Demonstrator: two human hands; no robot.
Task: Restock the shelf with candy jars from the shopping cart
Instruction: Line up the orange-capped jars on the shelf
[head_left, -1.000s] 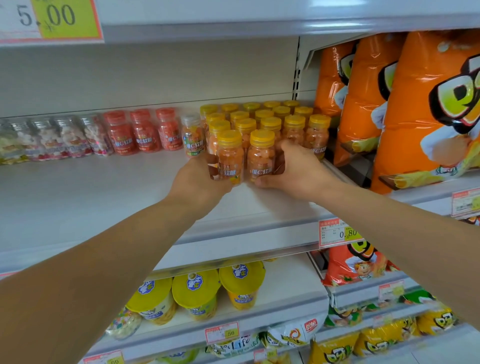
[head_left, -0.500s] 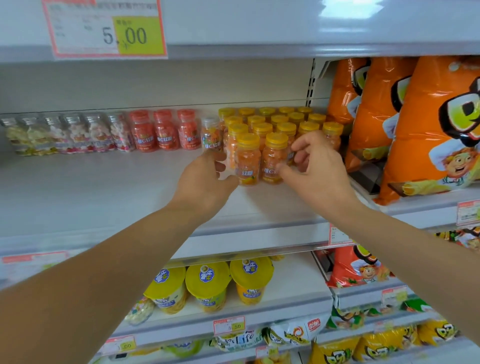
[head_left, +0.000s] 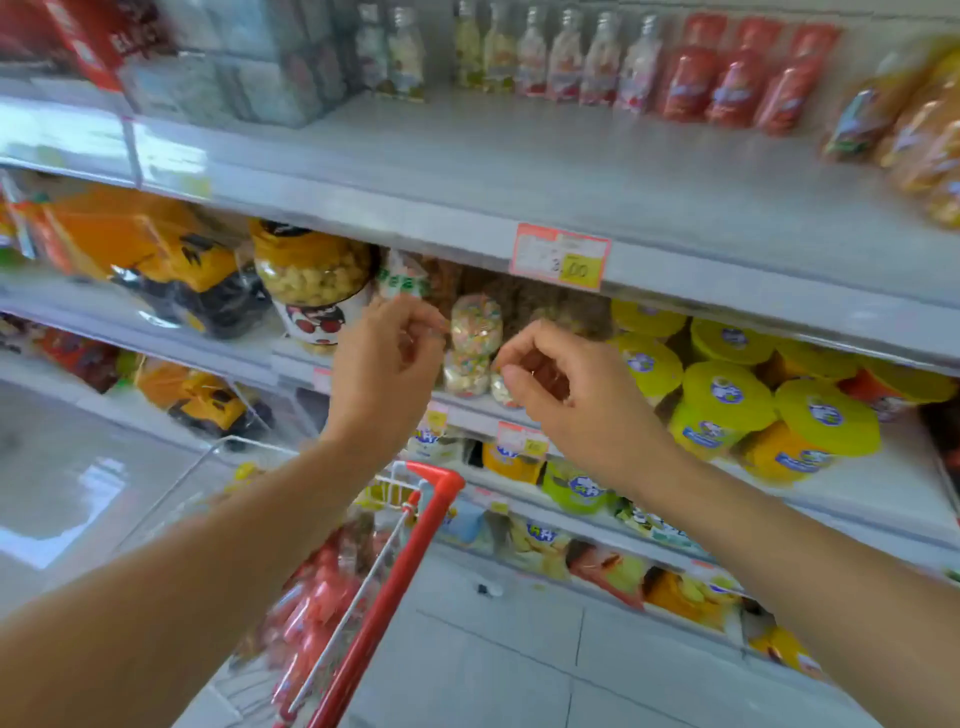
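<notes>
My left hand (head_left: 387, 364) and my right hand (head_left: 566, 389) hang in the air in front of the shelves, both empty with loosely curled fingers. The upper shelf (head_left: 519, 171) carries a back row of red-capped candy jars (head_left: 737, 78) and clear silver-capped jars (head_left: 566, 57). The orange jars are out of view at the top right. Below my hands stands the shopping cart (head_left: 415, 561) with a red frame, holding blurred red jars (head_left: 322, 597).
On the shelf behind my hands are small clear candy bottles (head_left: 475, 338), a big jar of puffs (head_left: 311, 275) and yellow-lidded tubs (head_left: 727, 395). Toy trucks in boxes (head_left: 171, 260) sit at the left. A price tag (head_left: 561, 257) hangs on the shelf edge.
My hands have let go of the orange jars and pulled back from the shelf. The view has swung down and left, bringing the cart and lower shelves into sight.
</notes>
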